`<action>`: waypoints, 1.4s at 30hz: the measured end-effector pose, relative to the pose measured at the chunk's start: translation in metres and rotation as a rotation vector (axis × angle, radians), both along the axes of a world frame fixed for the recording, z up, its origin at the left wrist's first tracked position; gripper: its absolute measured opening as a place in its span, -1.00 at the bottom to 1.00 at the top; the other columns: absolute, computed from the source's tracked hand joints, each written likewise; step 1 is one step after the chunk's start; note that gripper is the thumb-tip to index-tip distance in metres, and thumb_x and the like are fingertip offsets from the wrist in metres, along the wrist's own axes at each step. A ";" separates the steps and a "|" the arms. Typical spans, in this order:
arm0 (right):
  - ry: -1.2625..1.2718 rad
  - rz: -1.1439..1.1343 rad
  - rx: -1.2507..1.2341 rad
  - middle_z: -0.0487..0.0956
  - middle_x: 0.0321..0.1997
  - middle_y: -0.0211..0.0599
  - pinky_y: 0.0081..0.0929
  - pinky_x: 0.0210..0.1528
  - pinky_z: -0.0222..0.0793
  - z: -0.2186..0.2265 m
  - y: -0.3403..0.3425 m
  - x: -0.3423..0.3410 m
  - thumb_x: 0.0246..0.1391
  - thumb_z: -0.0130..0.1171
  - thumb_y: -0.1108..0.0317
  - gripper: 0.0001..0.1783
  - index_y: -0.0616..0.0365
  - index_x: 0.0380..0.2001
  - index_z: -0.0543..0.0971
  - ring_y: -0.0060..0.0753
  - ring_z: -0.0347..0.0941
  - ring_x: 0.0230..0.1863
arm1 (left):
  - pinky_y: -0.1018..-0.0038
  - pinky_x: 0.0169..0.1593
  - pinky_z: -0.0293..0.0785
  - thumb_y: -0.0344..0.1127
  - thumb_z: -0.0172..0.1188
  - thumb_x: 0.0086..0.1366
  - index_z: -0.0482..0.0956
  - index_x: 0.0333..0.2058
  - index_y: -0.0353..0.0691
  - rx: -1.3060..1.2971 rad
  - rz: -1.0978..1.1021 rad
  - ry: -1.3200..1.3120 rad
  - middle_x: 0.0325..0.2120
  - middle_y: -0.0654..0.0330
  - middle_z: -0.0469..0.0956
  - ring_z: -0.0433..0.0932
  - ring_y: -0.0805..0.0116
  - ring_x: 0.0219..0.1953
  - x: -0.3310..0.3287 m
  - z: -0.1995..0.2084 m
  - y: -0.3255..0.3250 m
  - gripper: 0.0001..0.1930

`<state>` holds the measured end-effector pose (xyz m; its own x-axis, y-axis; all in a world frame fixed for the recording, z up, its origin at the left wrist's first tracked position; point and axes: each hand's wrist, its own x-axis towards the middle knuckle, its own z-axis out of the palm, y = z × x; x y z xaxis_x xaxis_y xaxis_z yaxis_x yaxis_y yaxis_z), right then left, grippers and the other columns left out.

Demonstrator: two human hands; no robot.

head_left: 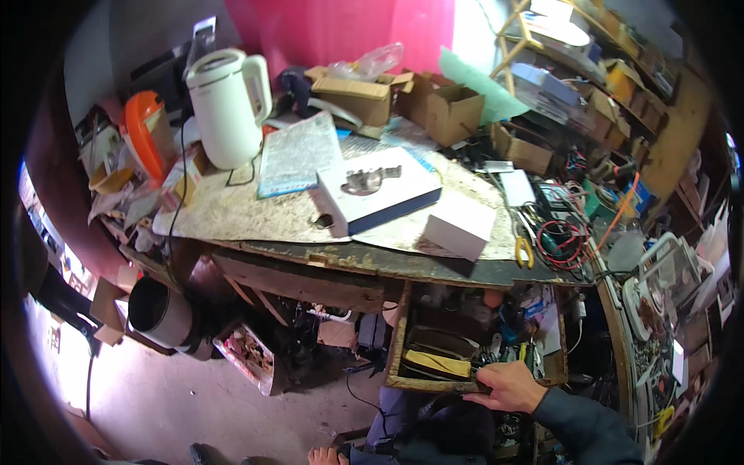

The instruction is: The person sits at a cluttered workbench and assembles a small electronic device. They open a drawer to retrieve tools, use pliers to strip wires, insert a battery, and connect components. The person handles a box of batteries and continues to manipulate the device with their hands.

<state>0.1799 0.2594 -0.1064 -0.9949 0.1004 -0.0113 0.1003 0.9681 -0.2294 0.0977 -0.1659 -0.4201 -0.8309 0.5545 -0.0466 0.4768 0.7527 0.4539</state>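
Observation:
My right hand (511, 386) is closed over the front edge of a pulled-out wooden drawer (434, 384), thumb below and fingers curled at the rim. In the drawer lie a yellow-topped item (438, 364), dark flat cases, and several small tools with coloured handles beside my fingers. My left hand (328, 456) shows only in part at the lower edge, low and away from the drawer. Its fingers lie side by side; the rest is cut off. On the tabletop above the drawer are a white box with a pictured lid (380, 190) and a smaller plain white box (460, 225).
A white jug-shaped appliance (225, 108) and an orange-and-clear jug (147, 136) stand at the back left. Cardboard boxes (453, 112) line the back. Tangled cables (564, 242) and yellow-handled pliers (525, 252) crowd the right. A dark cylindrical bin (160, 312) stands below left.

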 end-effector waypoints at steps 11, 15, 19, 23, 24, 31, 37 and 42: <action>0.102 -0.013 0.032 0.56 -0.53 -0.25 -0.16 -0.48 0.45 -0.002 -0.005 0.013 0.16 0.25 -0.13 -0.52 0.10 -0.43 0.49 -0.03 0.56 -0.49 | 0.23 0.03 0.50 -0.50 0.16 0.30 0.59 -0.10 -0.33 0.699 0.047 0.232 -0.16 -0.06 0.60 0.59 -0.05 -0.10 -0.148 0.153 0.125 -0.79; 0.065 -0.019 0.024 0.59 -0.52 -0.20 -0.12 -0.46 0.47 -0.004 -0.008 0.012 0.16 0.23 -0.16 -0.50 0.12 -0.40 0.50 0.02 0.57 -0.47 | 0.23 0.02 0.51 -0.50 0.17 0.29 0.59 -0.15 -0.34 0.881 -0.169 0.443 -0.19 -0.06 0.60 0.58 -0.04 -0.11 -0.211 0.303 0.206 -0.83; 0.102 -0.051 -0.002 0.59 -0.52 -0.19 -0.09 -0.44 0.47 -0.008 -0.004 0.017 0.16 0.22 -0.17 -0.50 0.10 -0.39 0.51 0.04 0.58 -0.45 | 0.17 0.07 0.46 -0.44 0.18 0.23 0.59 -0.16 -0.33 0.696 -0.333 0.700 -0.14 -0.06 0.60 0.54 -0.09 -0.03 -0.265 0.381 0.285 -0.79; 0.099 -0.055 -0.049 0.59 -0.51 -0.18 -0.08 -0.43 0.46 -0.009 0.000 0.020 0.15 0.23 -0.16 -0.52 0.09 -0.40 0.51 0.05 0.58 -0.43 | 0.19 0.06 0.49 -0.29 0.23 0.29 0.64 -0.12 -0.35 0.637 -0.560 0.589 -0.20 -0.08 0.65 0.60 -0.05 -0.08 -0.276 0.408 0.335 -0.73; 0.100 -0.053 -0.064 0.59 -0.51 -0.18 -0.08 -0.43 0.46 -0.008 -0.001 0.019 0.15 0.23 -0.15 -0.52 0.09 -0.40 0.51 0.06 0.58 -0.42 | 0.19 0.06 0.51 -0.21 0.26 0.29 0.63 -0.08 -0.36 0.630 -0.648 0.452 -0.15 -0.09 0.66 0.61 -0.08 -0.07 -0.268 0.413 0.345 -0.66; 0.151 -0.070 -0.103 0.57 -0.53 -0.12 -0.05 -0.40 0.44 -0.009 0.002 0.021 0.17 0.22 -0.20 -0.46 0.12 -0.44 0.52 0.13 0.56 -0.43 | 0.20 0.05 0.54 -0.01 0.37 0.16 0.44 0.10 -0.57 0.534 -0.420 0.134 -0.14 -0.33 0.62 0.63 -0.19 -0.04 -0.234 0.385 0.408 -0.26; 0.330 -0.040 -0.294 0.53 -0.55 -0.10 -0.11 -0.45 0.41 -0.004 0.004 0.019 0.17 0.26 -0.15 -0.49 0.10 -0.53 0.53 0.10 0.54 -0.47 | 0.16 0.00 0.55 -0.07 0.35 0.12 0.40 0.13 -0.54 0.632 -0.496 0.046 -0.23 -0.26 0.65 0.64 -0.20 -0.10 -0.196 0.376 0.390 -0.26; 0.735 -0.223 0.010 0.58 -0.08 -0.01 -0.13 -0.09 0.49 0.092 0.053 -0.050 -0.06 0.44 0.22 -0.51 0.11 -0.06 0.52 0.03 0.55 -0.09 | 0.11 0.04 0.54 -0.21 0.25 0.16 0.36 0.19 -0.51 0.565 -0.487 0.133 -0.18 -0.25 0.66 0.62 -0.23 -0.09 -0.212 0.348 0.390 -0.32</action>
